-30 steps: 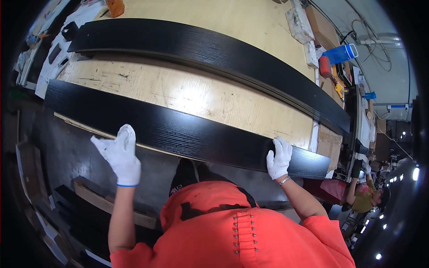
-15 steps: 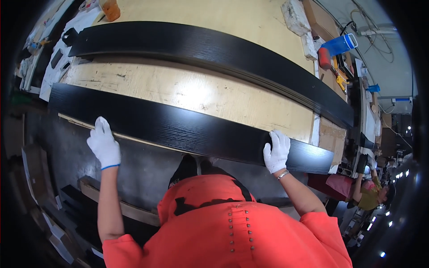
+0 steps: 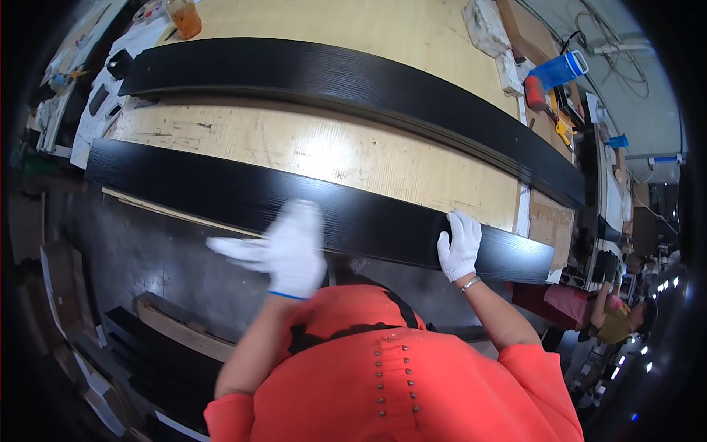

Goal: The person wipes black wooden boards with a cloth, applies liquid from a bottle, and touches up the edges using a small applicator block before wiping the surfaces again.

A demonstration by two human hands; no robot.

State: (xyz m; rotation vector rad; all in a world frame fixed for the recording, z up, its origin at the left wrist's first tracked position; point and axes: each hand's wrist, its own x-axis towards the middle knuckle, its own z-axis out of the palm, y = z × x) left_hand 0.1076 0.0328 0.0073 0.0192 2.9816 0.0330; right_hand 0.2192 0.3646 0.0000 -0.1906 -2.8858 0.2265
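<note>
Gripping the long black wood-grain plank (image 3: 221, 191) at the pale plywood bench's (image 3: 331, 147) near edge: right hand (image 3: 459, 244) clamped on, left hand (image 3: 291, 250) blurred, open above it. 1-handed hold could let it tip off.

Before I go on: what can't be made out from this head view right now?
- Left hand: motion-blurred in the head view, so its contact with the near black plank is unclear.
- Right hand: rests on the plank's near edge; whether its fingers curl under is hidden by the plank.
- Near plank's underside and the workbench edge below it: hidden by the plank.
- Small items at the far right of the bench: too small and fisheye-bent to identify.
</note>
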